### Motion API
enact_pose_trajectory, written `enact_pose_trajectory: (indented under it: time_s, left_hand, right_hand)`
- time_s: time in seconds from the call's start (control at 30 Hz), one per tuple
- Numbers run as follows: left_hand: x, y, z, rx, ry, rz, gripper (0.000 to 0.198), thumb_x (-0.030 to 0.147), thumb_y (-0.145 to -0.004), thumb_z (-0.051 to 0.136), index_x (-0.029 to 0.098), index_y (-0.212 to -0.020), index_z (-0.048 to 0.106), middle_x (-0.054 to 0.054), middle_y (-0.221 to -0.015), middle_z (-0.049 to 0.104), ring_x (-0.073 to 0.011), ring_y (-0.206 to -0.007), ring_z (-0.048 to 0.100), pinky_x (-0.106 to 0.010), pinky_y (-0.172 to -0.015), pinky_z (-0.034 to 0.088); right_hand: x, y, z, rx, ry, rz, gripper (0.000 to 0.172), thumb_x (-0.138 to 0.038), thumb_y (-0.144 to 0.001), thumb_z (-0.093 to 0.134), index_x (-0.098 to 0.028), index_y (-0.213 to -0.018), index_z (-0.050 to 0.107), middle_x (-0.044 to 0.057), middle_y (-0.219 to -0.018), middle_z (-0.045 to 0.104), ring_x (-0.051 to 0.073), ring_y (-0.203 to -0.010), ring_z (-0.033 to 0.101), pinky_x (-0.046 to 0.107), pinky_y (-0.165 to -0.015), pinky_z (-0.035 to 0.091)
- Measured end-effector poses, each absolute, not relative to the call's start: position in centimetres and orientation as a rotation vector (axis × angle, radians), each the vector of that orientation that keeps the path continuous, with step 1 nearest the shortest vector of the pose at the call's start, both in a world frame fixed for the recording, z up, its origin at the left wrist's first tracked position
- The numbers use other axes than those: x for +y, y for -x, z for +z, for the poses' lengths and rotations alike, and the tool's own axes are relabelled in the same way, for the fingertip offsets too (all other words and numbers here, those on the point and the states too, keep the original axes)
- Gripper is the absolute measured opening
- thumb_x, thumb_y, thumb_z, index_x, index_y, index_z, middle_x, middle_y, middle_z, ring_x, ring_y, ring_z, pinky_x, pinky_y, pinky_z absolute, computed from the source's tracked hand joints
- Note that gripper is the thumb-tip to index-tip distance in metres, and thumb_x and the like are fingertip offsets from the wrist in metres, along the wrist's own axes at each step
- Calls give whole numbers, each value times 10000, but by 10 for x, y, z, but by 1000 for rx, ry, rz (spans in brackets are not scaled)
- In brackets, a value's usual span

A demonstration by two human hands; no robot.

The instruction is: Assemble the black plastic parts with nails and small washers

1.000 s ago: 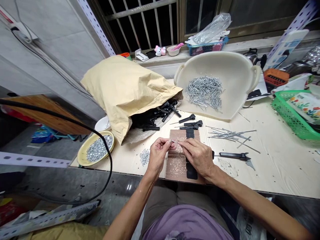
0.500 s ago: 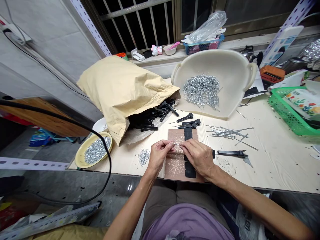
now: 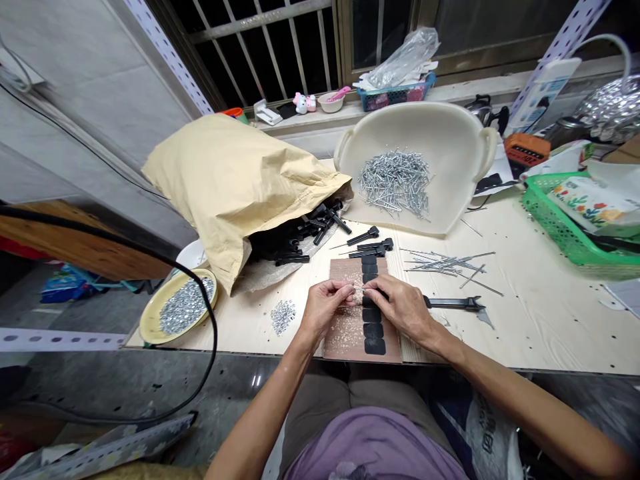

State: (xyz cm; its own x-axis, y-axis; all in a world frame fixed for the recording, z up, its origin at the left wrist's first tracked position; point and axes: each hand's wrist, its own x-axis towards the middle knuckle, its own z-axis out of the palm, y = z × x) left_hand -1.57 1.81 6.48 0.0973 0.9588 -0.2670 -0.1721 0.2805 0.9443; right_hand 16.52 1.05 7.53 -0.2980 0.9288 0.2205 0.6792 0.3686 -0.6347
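rod [image 3: 359, 288] was held above the board [image 3: 343, 340], between the left hand [image 3: 324, 307] and the right hand [image 3: 403, 307]. only a short, thin, pale metallic length showed; fingers covered both ends. the left hand pinched it between thumb and forefinger; the right hand pinched it from the opposite side, fingers curled. whether the right palm held anything more could not be told. handling, as judged: very light, stiff, hard and smooth, apt to roll or slip between dry fingertips, unlikely to break. best hold: a fingertip pinch near each end.

materials: loose rods [image 3: 453, 262], slim and straight, lay crossed on the surface [image 3: 550, 320]. the basin [image 3: 453, 167], pale smooth plastic, contained a tangled heap of pins [image 3: 395, 179]. the board was flat and brown, scuffed with light flecks; black, round-cornered pads [image 3: 375, 347] ran down it in a column. the sack [image 3: 230, 173], tan and creased, gaped over black, rigid-looking parts [image 3: 295, 259]. shiny bits [image 3: 185, 308] filled a yellow bowl [image 3: 148, 330]; their exact shape was too small to tell.
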Motion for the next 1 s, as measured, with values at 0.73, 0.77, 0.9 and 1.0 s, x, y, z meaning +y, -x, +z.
enact_pose_trajectory:
  time_s: [0.73, 0.77, 0.9, 1.0]
  left_hand:
    - [58, -24, 36, 1570, -2139, 975, 235, 263, -870, 515, 234, -1004, 706, -84, -896, 532, -247, -941, 448, -397, -831, 417]
    - [59, -24, 36, 1560, -2153, 964, 234, 265, -872, 513, 234, -1001, 706, -84, -897, 534, -248, -949, 447, -399, -835, 414]
    - [63, -22, 34, 1558, -2102, 957, 217, 273, -869, 519, 230, -952, 715, -79, -875, 560, -248, -933, 463, -401, -836, 408]
    - [67, -20, 31, 1544, -2034, 973, 191, 274, -859, 538, 222, -893, 719, -69, -842, 583, -241, -910, 482, -396, -839, 406]
  right_hand:
    - [73, -213, 46, -2331, 1498, 164, 265, -352, -926, 458, -207, -819, 651, 6, -849, 571, 114, -722, 524, 236, -539, 238]
    - [74, -213, 47, -2328, 1490, 169, 266, -349, -927, 455, -206, -816, 650, 6, -846, 569, 112, -718, 521, 236, -541, 237]
    - [75, -210, 49, -2324, 1468, 190, 282, -351, -936, 431, -209, -817, 644, 8, -839, 569, 110, -703, 512, 232, -539, 234]
    - [74, -208, 49, -2325, 1466, 199, 272, -357, -934, 433, -210, -828, 636, 10, -849, 572, 114, -708, 515, 225, -531, 230]
